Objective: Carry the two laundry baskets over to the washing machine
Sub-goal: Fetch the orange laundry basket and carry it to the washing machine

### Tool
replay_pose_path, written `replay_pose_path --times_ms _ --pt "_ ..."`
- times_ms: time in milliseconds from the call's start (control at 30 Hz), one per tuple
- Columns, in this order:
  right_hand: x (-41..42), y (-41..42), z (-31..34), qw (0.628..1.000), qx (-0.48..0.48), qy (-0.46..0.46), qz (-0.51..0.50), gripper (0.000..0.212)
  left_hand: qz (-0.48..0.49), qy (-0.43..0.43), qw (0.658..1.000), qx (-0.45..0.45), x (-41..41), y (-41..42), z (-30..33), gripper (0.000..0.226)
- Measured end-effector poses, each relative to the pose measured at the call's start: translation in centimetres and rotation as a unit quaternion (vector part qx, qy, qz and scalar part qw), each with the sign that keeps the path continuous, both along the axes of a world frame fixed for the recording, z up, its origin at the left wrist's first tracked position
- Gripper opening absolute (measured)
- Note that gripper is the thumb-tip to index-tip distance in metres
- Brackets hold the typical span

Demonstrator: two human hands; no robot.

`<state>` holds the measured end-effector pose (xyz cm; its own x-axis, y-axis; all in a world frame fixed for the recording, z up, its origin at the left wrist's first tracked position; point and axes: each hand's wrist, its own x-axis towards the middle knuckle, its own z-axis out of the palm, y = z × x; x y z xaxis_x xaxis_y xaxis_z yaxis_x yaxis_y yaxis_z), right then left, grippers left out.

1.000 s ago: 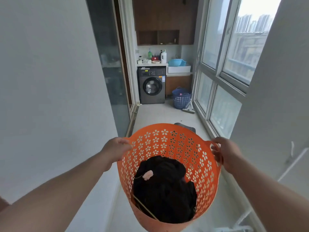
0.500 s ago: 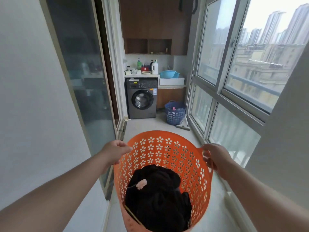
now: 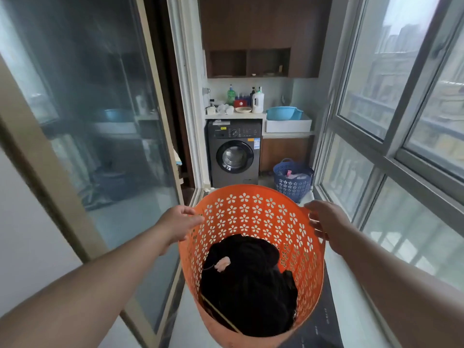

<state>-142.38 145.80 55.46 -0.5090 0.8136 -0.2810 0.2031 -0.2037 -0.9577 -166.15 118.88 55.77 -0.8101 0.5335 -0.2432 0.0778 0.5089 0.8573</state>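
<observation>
My left hand (image 3: 179,223) is out in front w/ the arm nearly straight, reaching up from lower left. Fingers curl over the left rim of the orange basket (image 3: 253,222), thumb on the outer side, so it's gripping the rim. Wrist roughly level, knuckles facing up.

The orange basket hangs between both hands, off the floor. Its mouth tips toward me so I look straight into it; long axis runs from the rim up front down and back to the base near the bottom of the view. Flower-shaped cutouts all over the wall. Inside, low against the base, a heap of black clothes (image 3: 248,285) w/ a small pink bit (image 3: 222,263) on top.

My right hand (image 3: 326,221) mirrors the left: arm extended from lower right, fingers wrapped on the right rim, holding it. Fingertips partly hidden behind the plastic.

Beyond the basket, approx. straight ahead at the far end of the narrow balcony, the grey washing machine (image 3: 234,153) stands under a white counter (image 3: 234,116) w/ bottles on it, round door facing me. Right of it, on the floor in front of a wooden cabinet, sits the blue basket (image 3: 292,182), upright, mouth up, some clothes in it, near the machine but not touching it. A blue basin (image 3: 283,113) rests in the white sink above. Sliding glass door (image 3: 100,121) on the far left, windows (image 3: 401,109) on the far right.
</observation>
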Motion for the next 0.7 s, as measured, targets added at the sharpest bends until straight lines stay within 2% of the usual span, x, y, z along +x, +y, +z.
replay_pose_path --times_ms 367,467,600,700 --pt "-26.1 15.1 -4.3 0.998 -0.006 -0.033 -0.048 0.015 -0.070 -0.020 0.997 -0.009 -28.5 18.7 -4.9 0.028" --pt "-31.0 18.5 -3.8 0.997 -0.001 -0.061 -0.055 0.021 -0.092 -0.018 0.995 -0.032 -34.9 22.6 -4.6 0.034" --pt "-38.0 24.1 -3.4 0.995 0.000 -0.065 -0.078 0.014 -0.106 -0.005 0.994 -0.037 -43.5 29.4 -3.8 0.036" --pt "-42.9 28.8 -4.4 0.994 -0.001 -0.078 -0.079 0.021 -0.112 -0.005 0.993 -0.039 -48.7 34.5 -4.3 0.035"
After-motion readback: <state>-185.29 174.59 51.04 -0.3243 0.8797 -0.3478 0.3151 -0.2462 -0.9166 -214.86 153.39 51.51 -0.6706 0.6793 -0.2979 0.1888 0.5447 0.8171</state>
